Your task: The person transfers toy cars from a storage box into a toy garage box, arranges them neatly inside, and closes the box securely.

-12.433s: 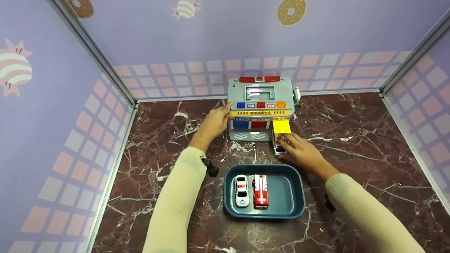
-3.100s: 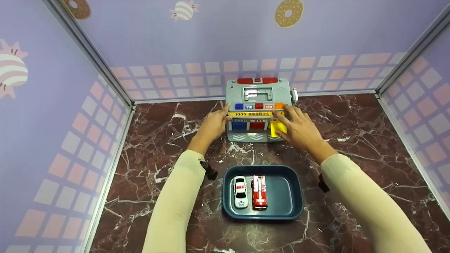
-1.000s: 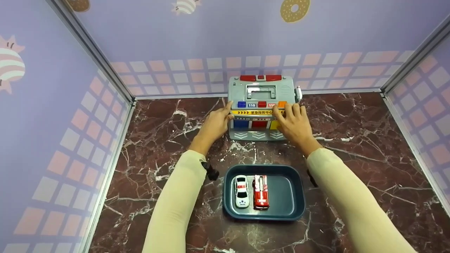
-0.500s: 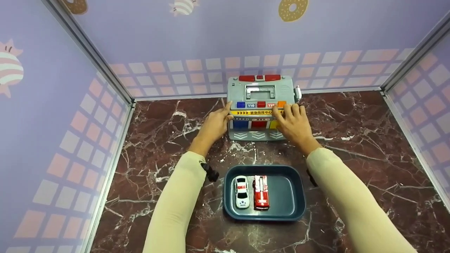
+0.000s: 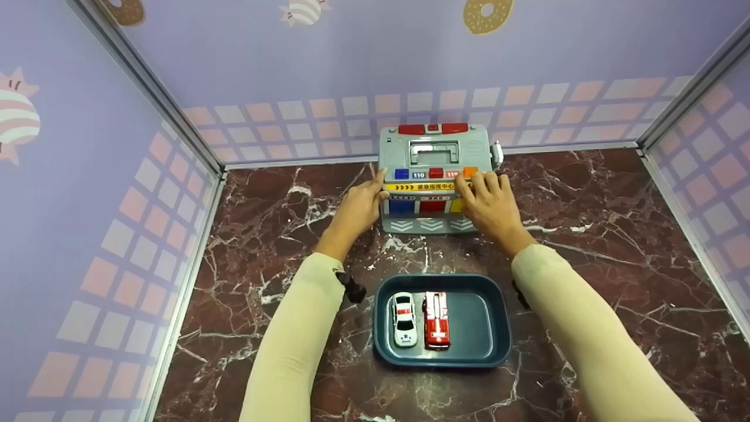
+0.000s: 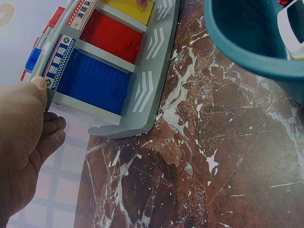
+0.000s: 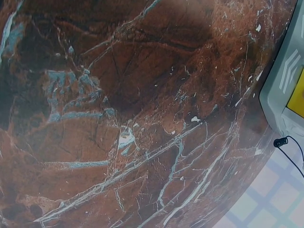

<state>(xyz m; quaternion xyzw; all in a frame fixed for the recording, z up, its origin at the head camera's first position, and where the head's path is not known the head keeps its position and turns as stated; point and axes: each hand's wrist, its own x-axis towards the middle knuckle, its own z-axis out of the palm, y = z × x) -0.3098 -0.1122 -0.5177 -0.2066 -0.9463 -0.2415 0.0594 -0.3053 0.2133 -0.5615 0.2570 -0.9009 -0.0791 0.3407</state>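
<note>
Head view: the toy station [image 5: 433, 186] stands at upper centre of the frame, on the marbled table [image 5: 615, 258] near the patterned wall [image 5: 375, 58]. At its left edge, the left hand [image 5: 358, 208] holds the front corner between thumb and finger; the left wrist view shows the other fingers loosely bent beside it. Towards the station's right end, the right hand [image 5: 492, 208] has bent fingers against the front ledge by the orange button [image 5: 470, 172]; whether they grip it, I cannot tell. Blue [image 6: 92, 80], red [image 6: 111, 38] and yellow [image 6: 127, 9] doors are down. At lower centre, the tray [image 5: 471, 328] holds the white car [image 5: 405, 319] and, just right of it, the red truck [image 5: 436, 320]. Right wrist view catches the station's corner and a black cord [image 7: 281, 142] at the right edge.
</note>
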